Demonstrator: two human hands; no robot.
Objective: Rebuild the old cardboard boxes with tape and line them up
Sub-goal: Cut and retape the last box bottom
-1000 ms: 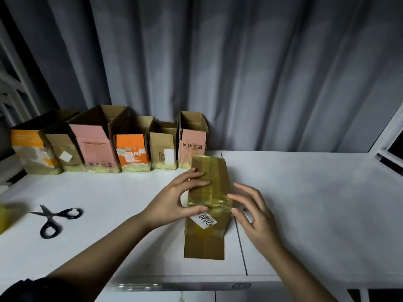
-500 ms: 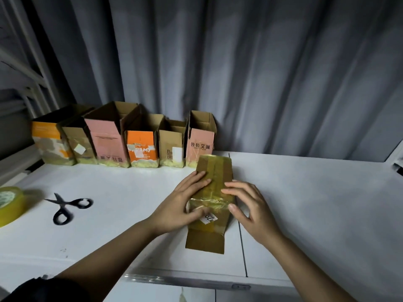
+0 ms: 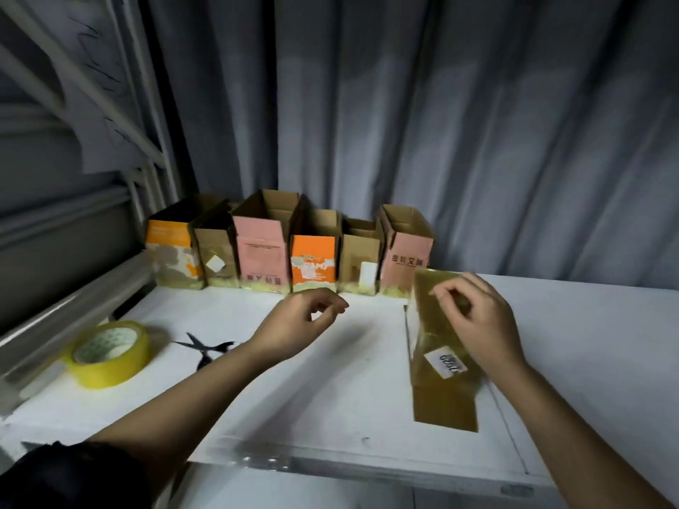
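A brown cardboard box (image 3: 442, 383) wrapped in glossy tape lies lengthwise on the white table (image 3: 330, 398), with a white label facing up. My right hand (image 3: 481, 321) sits on top of its far half with curled fingers, holding it. My left hand (image 3: 301, 321) hovers over the table to the left of the box, fingers loosely curled and holding nothing. Several open rebuilt boxes (image 3: 286, 251) stand side by side in a row along the curtain. A yellow tape roll (image 3: 110, 352) and black scissors (image 3: 205, 349) lie at the left.
A grey curtain (image 3: 441, 123) hangs behind the table. A metal frame with rails (image 3: 73, 229) borders the left side. The table's front edge (image 3: 367, 466) runs just below my forearms. White tabletop stretches to the right of the taped box.
My left hand has come off the taped box and moved left, toward the scissors and tape. The right hand has slid further up the box. The view has swung left, bringing the tape roll into sight.
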